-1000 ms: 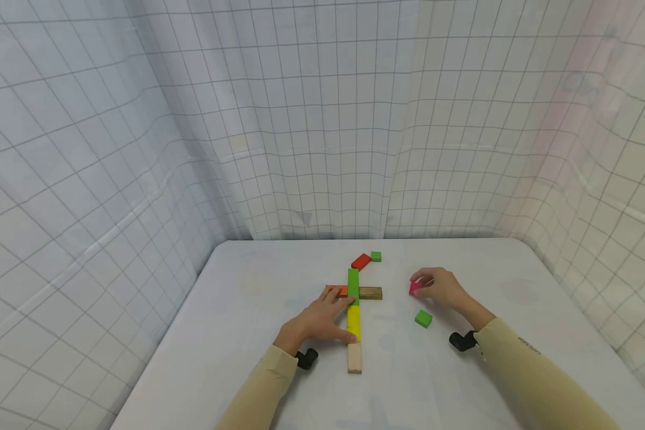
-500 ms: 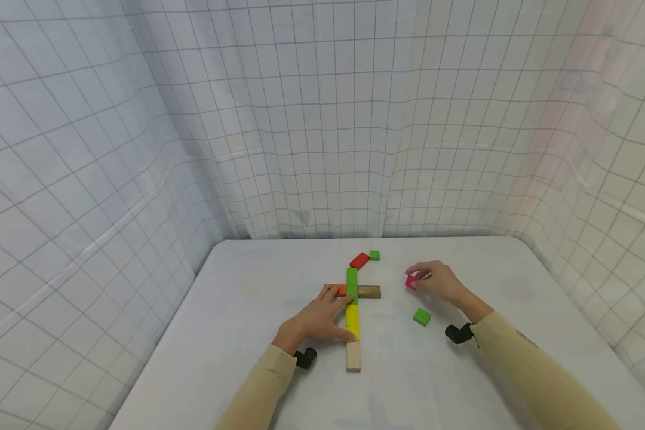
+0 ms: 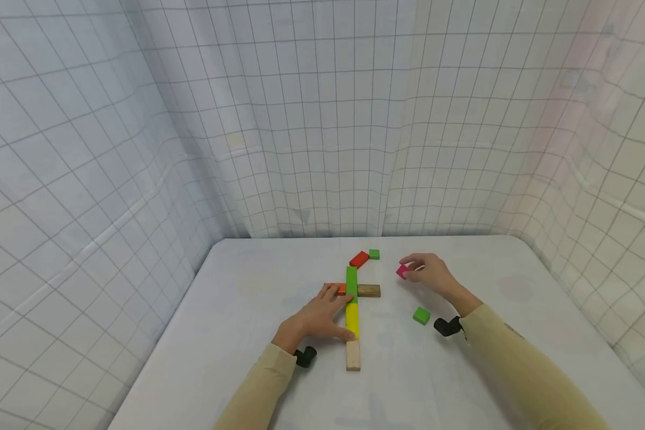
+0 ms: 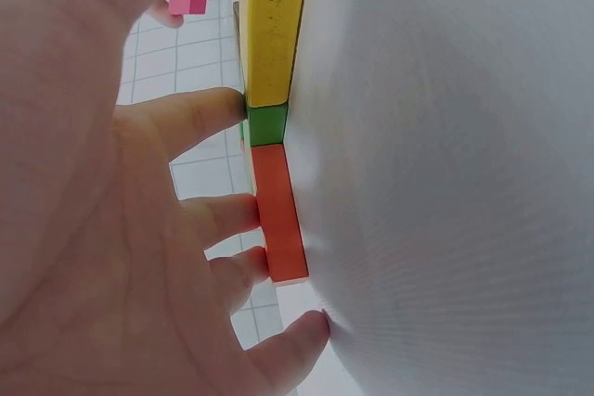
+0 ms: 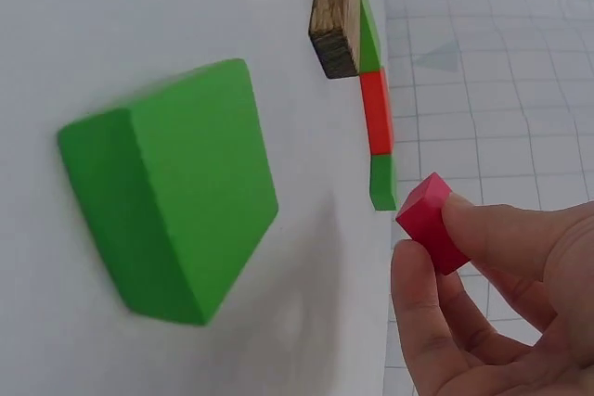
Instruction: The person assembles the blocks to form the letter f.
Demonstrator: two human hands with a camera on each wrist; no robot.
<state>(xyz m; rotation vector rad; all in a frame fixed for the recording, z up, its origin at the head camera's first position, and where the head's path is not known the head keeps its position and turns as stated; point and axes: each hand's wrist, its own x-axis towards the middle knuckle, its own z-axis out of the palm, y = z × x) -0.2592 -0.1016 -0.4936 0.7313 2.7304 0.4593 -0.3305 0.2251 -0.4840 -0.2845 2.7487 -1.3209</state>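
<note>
My right hand [image 3: 432, 276] pinches a small pink block [image 3: 402, 272] between thumb and fingers, above the table right of the block layout. In the right wrist view that block [image 5: 432, 220] appears held clear of the tabletop. My left hand [image 3: 319, 316] lies with spread fingers on the layout. Its fingertips touch the orange block [image 3: 334, 286] and the long green block [image 3: 352, 279]; the thumb is at the near end of the yellow block [image 3: 354, 322]. A plain wooden block [image 3: 353, 356] continues the line toward me, and a brown wooden block [image 3: 369, 291] sticks out right.
A red block [image 3: 359, 259] lies slanted beyond the long green block, with a small green block [image 3: 374, 254] at its far end. Another small green block [image 3: 421, 316] lies alone near my right wrist. Gridded white curtains [image 3: 322, 149] surround the white table [image 3: 236, 310].
My right hand has moved forward and a little left over the table, carrying the pink block. My left hand has stayed in place on the blocks.
</note>
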